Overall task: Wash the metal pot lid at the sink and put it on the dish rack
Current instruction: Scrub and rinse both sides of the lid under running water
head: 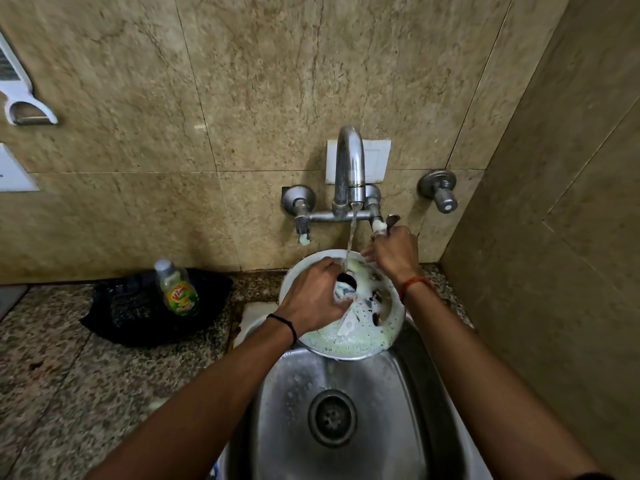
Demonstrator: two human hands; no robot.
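Your left hand (313, 294) has its fingers (334, 268) curled tight around the dark knob at the centre of the round, foam-covered metal pot lid (360, 332), which sits just right of the middle of the frame, tilted up over the back rim of the stainless steel sink (311, 382) with its low edge hanging above the basin. Your right hand (393, 252) is raised behind the lid, its fingers (372, 252) bent near the white-tipped right-hand tap handle (379, 226); whether they grip the handle or only rest by it, I cannot tell. A thin stream of water (350, 237) falls from the curved chrome faucet (349, 168) onto the top of the lid, close to your left knuckles. The main risk is slip: the knob is soapy, you hold the lid by that one point, and a twist could drop it into the basin with a clang or a dent. Water striking the tilted face may spray toward the speckled granite counter (62, 375) at lower left, where the small clear bottle of green dish soap (178, 289) stands on a black cloth (128, 313). Foam still covers most of the surface, so lifting away too soon would leave residue. No dish rack shows in view, so you will carry a wet lid some way out of frame; keep a firm hold.
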